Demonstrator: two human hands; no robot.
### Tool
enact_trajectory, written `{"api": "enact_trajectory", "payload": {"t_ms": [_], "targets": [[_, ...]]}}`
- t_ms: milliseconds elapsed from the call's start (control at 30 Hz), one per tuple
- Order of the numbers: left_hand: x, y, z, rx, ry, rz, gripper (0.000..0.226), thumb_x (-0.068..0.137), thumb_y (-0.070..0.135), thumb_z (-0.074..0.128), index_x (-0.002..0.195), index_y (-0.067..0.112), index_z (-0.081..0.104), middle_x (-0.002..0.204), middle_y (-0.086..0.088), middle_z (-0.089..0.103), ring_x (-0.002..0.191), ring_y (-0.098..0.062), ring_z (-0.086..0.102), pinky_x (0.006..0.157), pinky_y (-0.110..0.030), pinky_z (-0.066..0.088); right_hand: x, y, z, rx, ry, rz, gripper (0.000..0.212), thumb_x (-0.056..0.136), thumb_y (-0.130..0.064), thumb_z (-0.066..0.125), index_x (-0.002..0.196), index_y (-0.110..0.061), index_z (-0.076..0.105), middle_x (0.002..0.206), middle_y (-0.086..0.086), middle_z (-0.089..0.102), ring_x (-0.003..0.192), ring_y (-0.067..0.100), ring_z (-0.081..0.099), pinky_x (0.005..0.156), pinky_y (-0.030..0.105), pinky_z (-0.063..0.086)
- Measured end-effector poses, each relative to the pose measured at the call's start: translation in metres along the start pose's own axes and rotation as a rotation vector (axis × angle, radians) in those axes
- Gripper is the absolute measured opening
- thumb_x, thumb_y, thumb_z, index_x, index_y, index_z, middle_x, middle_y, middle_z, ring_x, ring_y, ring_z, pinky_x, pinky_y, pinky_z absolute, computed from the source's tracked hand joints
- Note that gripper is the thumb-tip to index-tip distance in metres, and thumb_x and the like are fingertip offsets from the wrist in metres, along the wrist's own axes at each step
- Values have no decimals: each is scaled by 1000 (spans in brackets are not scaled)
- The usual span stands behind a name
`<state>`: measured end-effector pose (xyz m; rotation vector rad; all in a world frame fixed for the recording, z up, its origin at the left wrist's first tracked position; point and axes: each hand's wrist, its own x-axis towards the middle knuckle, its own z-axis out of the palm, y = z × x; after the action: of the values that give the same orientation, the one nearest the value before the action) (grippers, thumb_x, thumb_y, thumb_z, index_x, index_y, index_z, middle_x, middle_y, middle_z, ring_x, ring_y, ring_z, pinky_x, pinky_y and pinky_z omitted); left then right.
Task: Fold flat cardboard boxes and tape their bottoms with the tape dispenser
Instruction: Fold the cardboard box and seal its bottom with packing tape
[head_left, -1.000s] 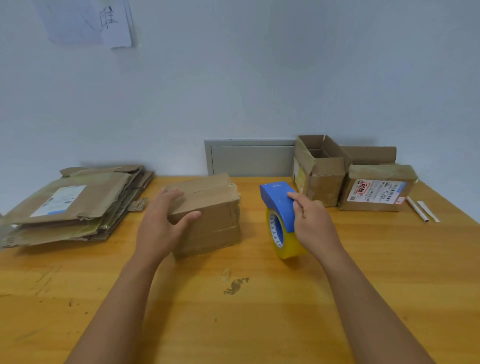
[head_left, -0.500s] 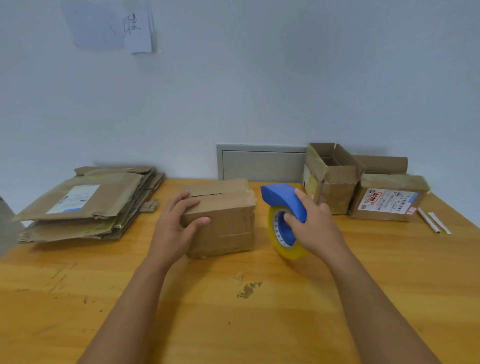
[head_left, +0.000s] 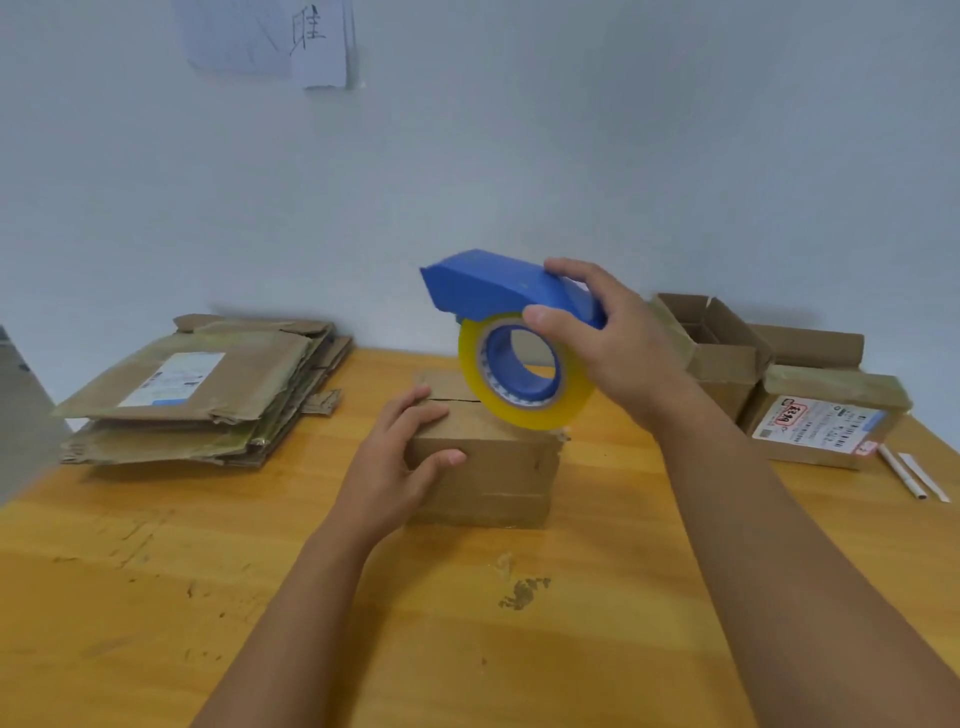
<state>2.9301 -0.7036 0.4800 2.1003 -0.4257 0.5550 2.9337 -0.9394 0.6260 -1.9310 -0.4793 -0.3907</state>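
Right hand (head_left: 618, 353) grips blue plastic tape dispenser (head_left: 498, 291); left hand (head_left: 400, 467) clasps creased cardboard box (head_left: 488, 473).

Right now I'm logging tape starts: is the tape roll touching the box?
Cannot tell. In the head view the tape roll overlaps the box top, hiding any contact or gap.
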Motion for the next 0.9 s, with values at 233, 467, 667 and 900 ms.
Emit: {"api": "enact_trajectory", "payload": {"t_ms": [233, 467, 667, 900], "targets": [[0, -1, 2, -1, -8, -18, 52, 83, 55, 65, 129, 31, 56, 149, 24, 33, 134, 10, 32, 97, -3, 32, 27, 17, 17, -16, -143, 21, 38, 87, -39, 74, 122, -38, 60, 112, -16, 58, 90, -2, 61, 73, 11, 50], [1, 1, 2, 20, -36, -34, 51, 86, 53, 65, 130, 33, 50, 151, 23, 30, 136, 2, 33, 99, -19, 39, 30, 23, 15, -35, -237, 72, 42, 94, -56, 56, 136, -53, 50, 120, -42, 48, 103, -27, 47, 75, 0, 41], [4, 14, -11, -39, -77, -138, 48, 90, 58, 55, 133, 38, 50, 142, 31, 40, 127, 14, 37, 100, -17, 39, 31, 25, 11, 39, -215, 66, 36, 97, -46, 56, 134, -46, 56, 129, -29, 54, 114, -10, 53, 91, 14, 43], [51, 44, -30, -553, 214, -690, 64, 104, 56, 20, 102, 21, 73, 99, 8, 76, 106, -7, 60, 102, -39, 32, 32, 27, 9, 40, -243, 60, 34, 98, -44, 56, 132, -47, 55, 129, -29, 53, 113, -9, 53, 90, 13, 43]]}}
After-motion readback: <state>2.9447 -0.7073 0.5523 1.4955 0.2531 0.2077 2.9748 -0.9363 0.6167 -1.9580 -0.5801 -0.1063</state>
